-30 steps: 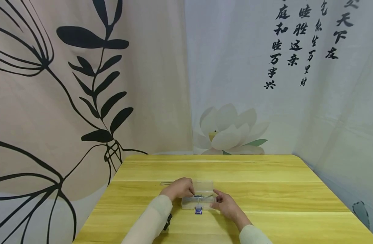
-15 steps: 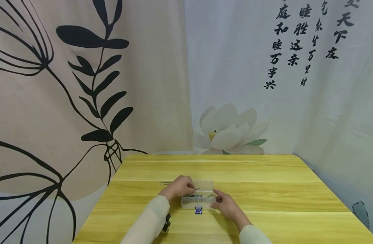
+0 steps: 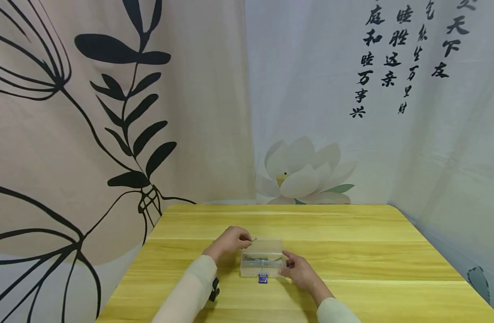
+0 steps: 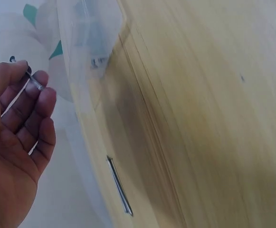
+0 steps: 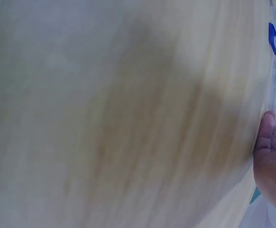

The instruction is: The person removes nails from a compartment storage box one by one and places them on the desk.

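Observation:
My left hand (image 3: 231, 240) pinches a small metal nail (image 4: 35, 81) between thumb and fingertips, raised beyond the back left of a clear plastic box (image 3: 250, 272). The nail's round head shows by the thumb in the left wrist view. With its lid (image 3: 271, 245) lying back, the box stands open and has several nails (image 3: 255, 259) inside. My right hand (image 3: 302, 272) holds the right end of the box, thumb at the front corner and fingers along the side. At the box's front is a blue latch (image 3: 263, 279).
Long thin nails (image 4: 119, 186) lie together on the wooden table (image 3: 352, 251), left of the box and mostly hidden behind my left hand in the head view. A printed curtain (image 3: 214, 112) hangs behind the table's far edge.
My left hand has risen out of the box with a nail and moved back and left, uncovering the box's left part. The right hand has stayed at the box's right end.

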The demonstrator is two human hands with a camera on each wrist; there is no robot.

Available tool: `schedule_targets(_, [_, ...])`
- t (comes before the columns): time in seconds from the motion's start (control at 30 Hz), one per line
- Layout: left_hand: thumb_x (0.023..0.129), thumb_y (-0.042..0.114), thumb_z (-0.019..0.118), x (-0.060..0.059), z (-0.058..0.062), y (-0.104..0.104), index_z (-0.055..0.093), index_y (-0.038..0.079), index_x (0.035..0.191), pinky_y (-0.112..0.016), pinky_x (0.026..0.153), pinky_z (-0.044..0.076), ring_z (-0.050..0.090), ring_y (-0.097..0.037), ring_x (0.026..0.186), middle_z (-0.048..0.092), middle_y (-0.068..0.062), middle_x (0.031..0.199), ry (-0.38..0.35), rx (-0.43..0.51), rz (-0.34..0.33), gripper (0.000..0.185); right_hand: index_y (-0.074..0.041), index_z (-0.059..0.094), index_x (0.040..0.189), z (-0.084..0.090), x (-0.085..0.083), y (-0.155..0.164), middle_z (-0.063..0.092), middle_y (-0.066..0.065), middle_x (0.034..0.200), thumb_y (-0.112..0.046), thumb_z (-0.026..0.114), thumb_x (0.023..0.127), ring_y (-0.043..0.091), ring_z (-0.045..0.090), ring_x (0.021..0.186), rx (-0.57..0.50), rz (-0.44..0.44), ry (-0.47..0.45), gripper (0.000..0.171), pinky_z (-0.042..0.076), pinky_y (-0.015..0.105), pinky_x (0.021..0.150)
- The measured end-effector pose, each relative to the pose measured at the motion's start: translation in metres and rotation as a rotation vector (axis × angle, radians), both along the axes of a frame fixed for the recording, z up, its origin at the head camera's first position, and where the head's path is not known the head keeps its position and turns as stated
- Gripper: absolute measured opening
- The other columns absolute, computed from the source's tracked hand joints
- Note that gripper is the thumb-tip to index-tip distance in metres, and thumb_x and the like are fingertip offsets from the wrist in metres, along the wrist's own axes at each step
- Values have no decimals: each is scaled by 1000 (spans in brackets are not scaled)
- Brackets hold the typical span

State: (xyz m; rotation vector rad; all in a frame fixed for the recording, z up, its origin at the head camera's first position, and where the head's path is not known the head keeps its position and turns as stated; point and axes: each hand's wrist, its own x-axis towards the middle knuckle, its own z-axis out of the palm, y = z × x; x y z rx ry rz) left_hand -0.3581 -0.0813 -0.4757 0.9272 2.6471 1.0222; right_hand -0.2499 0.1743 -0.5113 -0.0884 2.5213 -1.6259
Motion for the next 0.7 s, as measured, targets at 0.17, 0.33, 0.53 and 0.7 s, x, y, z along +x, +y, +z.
schedule_targets(0.17, [96,17,68,-2,-1,-15,75,5,98,-33,67,50,60,-15,76,66,5,85,-25,46,46,14,8,37,148,2,1,-1,56,13,109,-5,73,89,24,52,96,6,0,4,70,50,37,79])
schedule_targets(0.33, [95,15,69,-4,-3,-31,74,4,97,-33,68,50,60,-16,78,67,3,87,-44,107,83,12,8,37,148,4,2,-1,56,14,110,-5,73,89,25,52,97,6,2,3,70,50,38,80])
schedule_targets(0.53, [93,12,69,-9,-7,-51,74,1,98,-35,74,51,59,-13,81,67,1,88,-52,135,150,13,7,37,148,3,1,-1,56,14,111,-7,73,90,25,51,97,19,7,-1,70,49,38,80])
schedule_targets(0.7, [92,13,72,-9,-9,-67,75,5,94,-38,78,50,60,-15,83,68,1,88,-66,133,220,9,7,36,149,1,1,-1,55,15,113,-8,72,91,25,51,97,11,13,-15,70,49,35,78])
